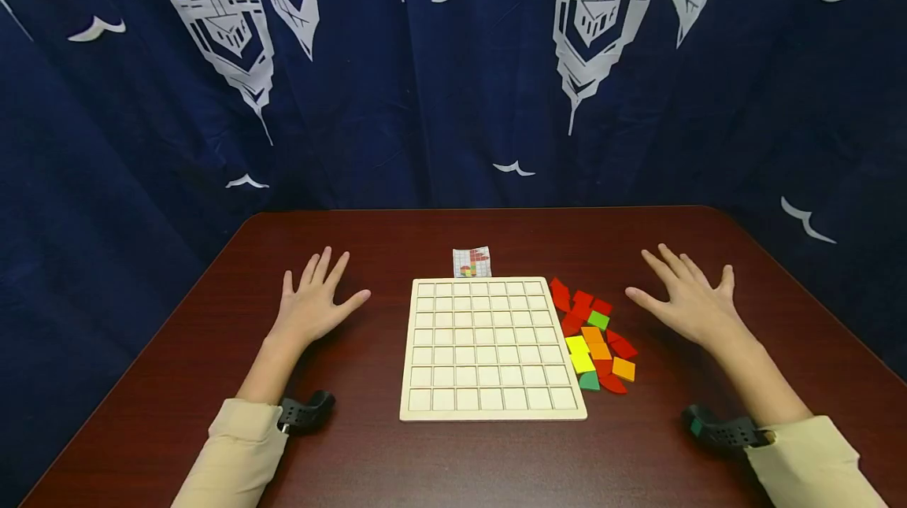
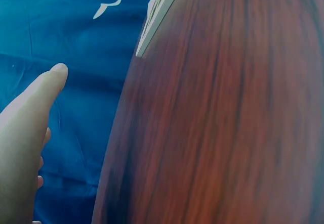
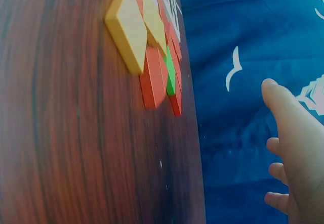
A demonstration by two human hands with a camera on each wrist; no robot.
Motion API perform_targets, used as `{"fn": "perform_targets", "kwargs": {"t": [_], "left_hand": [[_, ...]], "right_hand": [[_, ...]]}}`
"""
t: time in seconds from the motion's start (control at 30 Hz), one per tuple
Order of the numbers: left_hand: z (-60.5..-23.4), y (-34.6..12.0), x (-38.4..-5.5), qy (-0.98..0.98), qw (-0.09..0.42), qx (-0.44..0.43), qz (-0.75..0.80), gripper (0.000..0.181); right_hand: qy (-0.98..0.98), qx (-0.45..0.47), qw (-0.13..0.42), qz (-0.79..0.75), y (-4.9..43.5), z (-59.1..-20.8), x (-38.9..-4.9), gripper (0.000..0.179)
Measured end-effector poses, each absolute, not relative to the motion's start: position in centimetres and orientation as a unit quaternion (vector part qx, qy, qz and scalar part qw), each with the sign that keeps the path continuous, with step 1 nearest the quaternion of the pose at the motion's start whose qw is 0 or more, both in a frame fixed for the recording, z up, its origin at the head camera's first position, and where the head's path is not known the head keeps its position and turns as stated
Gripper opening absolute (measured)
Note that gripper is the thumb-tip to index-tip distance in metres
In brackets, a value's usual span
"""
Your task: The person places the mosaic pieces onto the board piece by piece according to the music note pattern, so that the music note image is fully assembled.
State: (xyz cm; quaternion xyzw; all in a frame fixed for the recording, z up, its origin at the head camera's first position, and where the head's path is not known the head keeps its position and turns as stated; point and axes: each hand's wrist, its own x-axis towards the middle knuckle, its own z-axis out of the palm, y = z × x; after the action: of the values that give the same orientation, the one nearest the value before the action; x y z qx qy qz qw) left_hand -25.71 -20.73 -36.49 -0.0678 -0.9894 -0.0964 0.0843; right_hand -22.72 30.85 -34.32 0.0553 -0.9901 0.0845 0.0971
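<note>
A pale wooden board [image 1: 494, 416] with a grid of square cells lies flat in the middle of the table. Left of it, my left hand [image 1: 309, 305] is spread over the table and holds nothing. My right hand [image 1: 690, 302] is likewise spread, to the right of a heap of coloured blocks. Among these are red blocks [image 1: 560, 294], a green block [image 1: 598, 320], yellow blocks [image 1: 582, 363], orange blocks [image 1: 623, 368] and a teal curved block [image 1: 589, 380]. In the right wrist view, an orange block [image 3: 126, 32] lies nearest the camera.
Behind the board's far edge lies a small printed card [image 1: 472, 262] with a coloured grid picture. The dark red wooden table [image 1: 340, 445] has a far edge close to a blue curtain [image 1: 468, 98] with white prints. Each wrist wears a black strap [image 1: 306, 412].
</note>
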Motion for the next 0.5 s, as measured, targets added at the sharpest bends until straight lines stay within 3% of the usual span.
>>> {"fn": "perform_targets", "kwargs": {"t": [0.5], "left_hand": [[-37.0, -16.3, -26.5, -0.984, 0.100, -0.099, -0.112, 0.076]], "right_hand": [[-0.986, 0.085, 0.061, 0.128, 27.3, -35.4, -23.9, 0.061]]}}
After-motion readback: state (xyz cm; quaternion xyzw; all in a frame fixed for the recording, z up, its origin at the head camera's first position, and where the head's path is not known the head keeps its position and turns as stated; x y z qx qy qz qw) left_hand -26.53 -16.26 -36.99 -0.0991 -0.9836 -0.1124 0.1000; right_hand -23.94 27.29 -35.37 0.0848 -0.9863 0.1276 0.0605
